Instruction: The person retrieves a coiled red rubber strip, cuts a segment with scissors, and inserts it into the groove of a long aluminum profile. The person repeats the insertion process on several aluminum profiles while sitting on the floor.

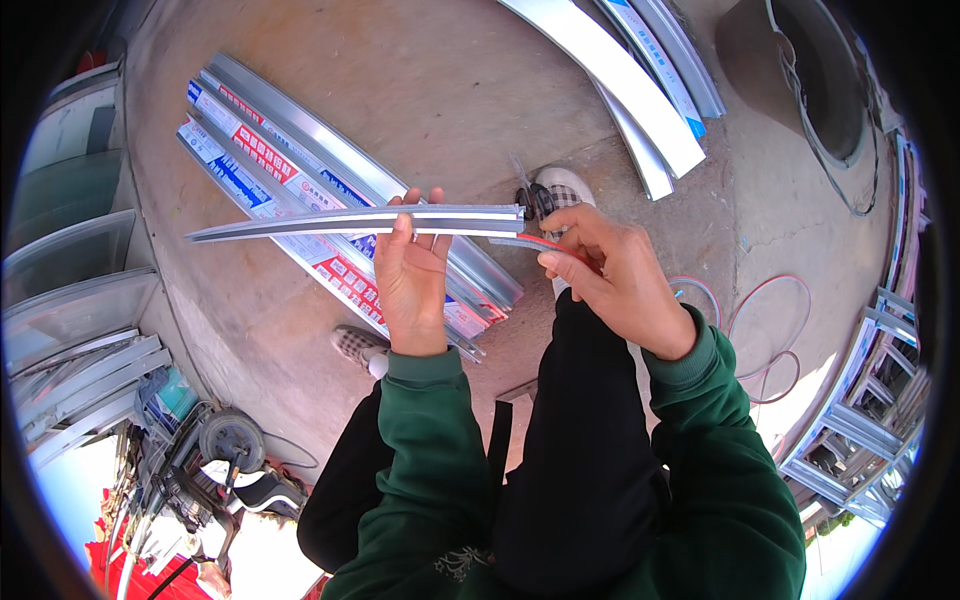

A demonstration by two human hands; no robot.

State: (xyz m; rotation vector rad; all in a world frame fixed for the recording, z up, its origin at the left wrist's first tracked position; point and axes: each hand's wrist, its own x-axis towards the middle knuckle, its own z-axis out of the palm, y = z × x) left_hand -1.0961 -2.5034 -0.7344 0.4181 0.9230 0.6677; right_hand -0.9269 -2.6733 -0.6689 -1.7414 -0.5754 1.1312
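Note:
My left hand is closed around a long, slim aluminium profile, thumb in front and fingers behind. The profile lies crosswise in the air, its right end close to my other hand. Between thumb and fingers, my right hand pinches a thin grey-and-red flexible strip, which reaches just under that end. Beside the right fingers shows a black-handled tool, partly hidden; its kind, and whether I hold it, I cannot tell. Below the left hand, several wrapped aluminium profiles rest on the floor.
More metal profiles lie at the far right, near a large round container with a cable. Loops of thin red strip lie to my right, before a metal rack. Panels and a wheel are on the left.

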